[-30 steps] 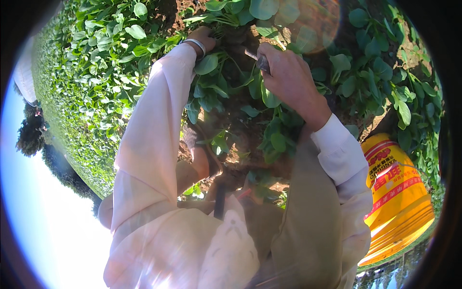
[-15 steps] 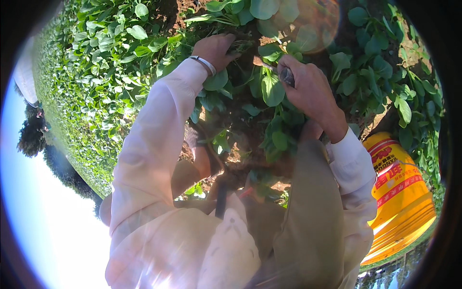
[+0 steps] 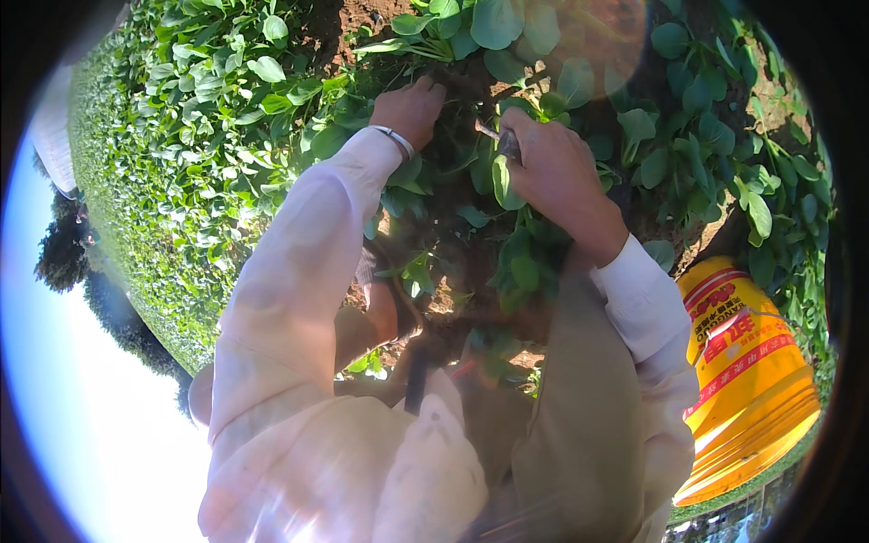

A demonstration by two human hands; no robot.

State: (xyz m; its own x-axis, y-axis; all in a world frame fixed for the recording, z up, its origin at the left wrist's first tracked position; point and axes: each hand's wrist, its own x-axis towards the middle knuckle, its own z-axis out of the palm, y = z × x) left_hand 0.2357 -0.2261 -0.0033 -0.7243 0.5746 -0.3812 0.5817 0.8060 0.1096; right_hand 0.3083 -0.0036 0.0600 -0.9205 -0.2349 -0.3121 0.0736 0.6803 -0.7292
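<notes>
My left hand (image 3: 412, 113), with a silvery band at the wrist, reaches down among low leafy green plants (image 3: 507, 181). Its fingers are curled in; whatever is between them is hidden. My right hand (image 3: 557, 172) is wrapped round the dark handle of a small bladed hand tool (image 3: 510, 145). The tool's narrow blade points left toward my left hand, apart from it, just above shaded soil. A broad pale-green leaf hangs right below the handle, beside my right fingers.
A yellow bucket (image 3: 742, 380) with red markings lies tilted at the right. Dense greens (image 3: 199, 163) fill the left side, with brown soil (image 3: 358, 27) between plants at the top. My bent knee (image 3: 579, 380) is below my right forearm.
The tuft of thin greens seen at my left fingers no longer shows there. My right hand and its tool have shifted slightly left and up.
</notes>
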